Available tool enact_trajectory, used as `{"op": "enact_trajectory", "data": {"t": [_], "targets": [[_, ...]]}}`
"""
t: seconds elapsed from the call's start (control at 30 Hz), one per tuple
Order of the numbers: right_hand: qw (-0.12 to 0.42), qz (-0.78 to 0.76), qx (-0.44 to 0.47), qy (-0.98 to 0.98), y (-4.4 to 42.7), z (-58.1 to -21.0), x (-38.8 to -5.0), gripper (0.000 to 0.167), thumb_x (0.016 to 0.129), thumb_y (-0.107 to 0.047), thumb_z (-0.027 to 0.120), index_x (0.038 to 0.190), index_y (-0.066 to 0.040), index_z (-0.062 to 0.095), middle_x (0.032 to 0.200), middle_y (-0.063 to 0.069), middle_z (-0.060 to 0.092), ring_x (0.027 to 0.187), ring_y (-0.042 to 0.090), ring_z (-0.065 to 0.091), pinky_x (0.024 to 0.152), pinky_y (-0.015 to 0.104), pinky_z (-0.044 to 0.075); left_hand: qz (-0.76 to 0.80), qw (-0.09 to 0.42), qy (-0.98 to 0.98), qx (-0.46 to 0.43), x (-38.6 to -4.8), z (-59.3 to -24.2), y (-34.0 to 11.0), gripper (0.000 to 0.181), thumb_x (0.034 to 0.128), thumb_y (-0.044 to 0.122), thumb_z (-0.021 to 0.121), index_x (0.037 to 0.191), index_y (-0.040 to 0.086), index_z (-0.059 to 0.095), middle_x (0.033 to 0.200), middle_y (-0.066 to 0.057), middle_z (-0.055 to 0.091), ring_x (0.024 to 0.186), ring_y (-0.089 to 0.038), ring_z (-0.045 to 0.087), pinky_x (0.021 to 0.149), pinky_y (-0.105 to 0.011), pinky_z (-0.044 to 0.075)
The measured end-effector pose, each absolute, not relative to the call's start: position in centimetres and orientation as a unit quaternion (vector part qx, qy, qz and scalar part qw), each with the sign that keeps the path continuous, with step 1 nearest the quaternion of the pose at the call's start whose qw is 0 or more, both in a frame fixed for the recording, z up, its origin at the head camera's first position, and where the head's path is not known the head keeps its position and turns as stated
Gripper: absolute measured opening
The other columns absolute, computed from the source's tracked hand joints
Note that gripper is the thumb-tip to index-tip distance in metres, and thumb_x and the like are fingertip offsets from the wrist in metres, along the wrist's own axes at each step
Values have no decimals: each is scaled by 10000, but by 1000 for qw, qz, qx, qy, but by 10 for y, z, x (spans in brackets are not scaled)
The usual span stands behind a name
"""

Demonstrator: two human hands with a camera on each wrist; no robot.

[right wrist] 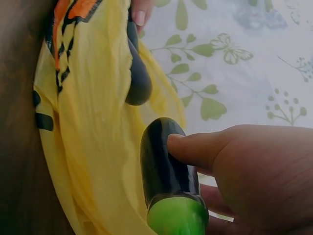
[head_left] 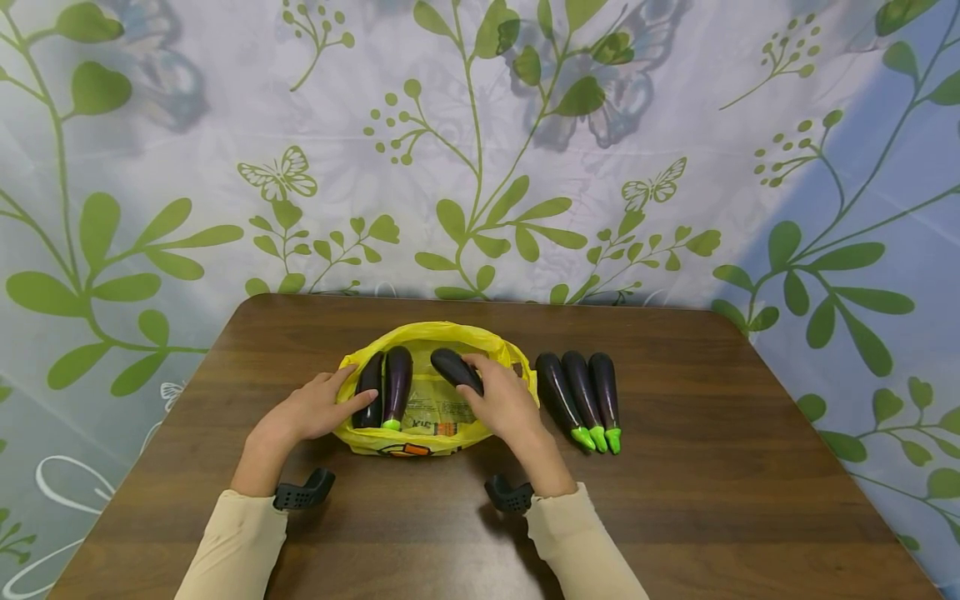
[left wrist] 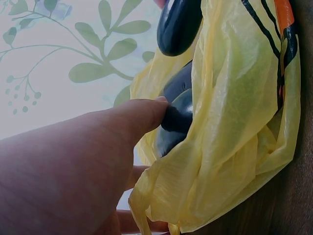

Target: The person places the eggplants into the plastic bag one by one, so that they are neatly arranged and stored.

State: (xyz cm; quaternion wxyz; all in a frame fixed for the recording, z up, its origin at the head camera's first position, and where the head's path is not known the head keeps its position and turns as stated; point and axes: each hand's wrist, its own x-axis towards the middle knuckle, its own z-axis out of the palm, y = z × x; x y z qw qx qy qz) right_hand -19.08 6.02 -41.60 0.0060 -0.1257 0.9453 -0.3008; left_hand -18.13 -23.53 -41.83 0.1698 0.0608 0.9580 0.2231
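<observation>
Brown tabletop (head_left: 420, 525) bears glossy, dark, green-tipped eggplants (head_left: 581, 390).

Head cam: above, behind left hand (head_left: 311, 408) and right hand (head_left: 504, 402), faces forward-down over desk (head_left: 420, 533); wrist cams: close, each looking along its hand, sharing yellow bag (left wrist: 234, 112).

Cream long sleeves cover the forearms: the left sleeve (head_left: 238, 537) at lower left, the right sleeve (head_left: 585, 537) at lower centre-right. The left hand (head_left: 318, 407) and right hand (head_left: 504, 400) are bare. Black, curved wrist mounts (head_left: 302, 495) dotted with small holes sit at the cuffs.
</observation>
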Motion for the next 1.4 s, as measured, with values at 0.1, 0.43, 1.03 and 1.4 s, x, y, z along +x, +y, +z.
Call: {"op": "enact_trajectory", "data": {"t": [0.1,0.43,1.03,1.4], "targets": [[5,-296,-133,946,57,-418,-190,525,1002,-282,702,1487,-146,555,1373,101,660,972,257,658,769,415,528,224,170,958,60,-181,-418,-236,928,1012,689,435,1633,28,239,1590,-401,270,1423,-626,315,1088,-765,315],[2,-288,-147,946,51,-424,-187,516,995,-282,713,1464,-123,570,1364,96,665,1071,293,680,859,468,556,225,170,957,60,-182,-418,-235,929,1012,692,432,1637,35,233,1590,-401,267,1420,-629,316,1086,-768,314],[4,-272,-155,950,43,-431,-186,407,994,-298,713,1365,-186,589,1209,109,719,731,196,603,599,321,466,220,170,959,62,-182,-417,-234,918,1016,678,439,1629,23,248,1580,-409,279,1411,-634,325,1075,-763,333],[16,-284,-180,942,40,-433,-186,404,1009,-250,688,1396,-181,596,1111,66,713,743,174,590,609,304,464,218,169,959,64,-181,-416,-234,910,1021,673,434,1624,15,256,1577,-411,282,1409,-641,321,1077,-764,326]]}}
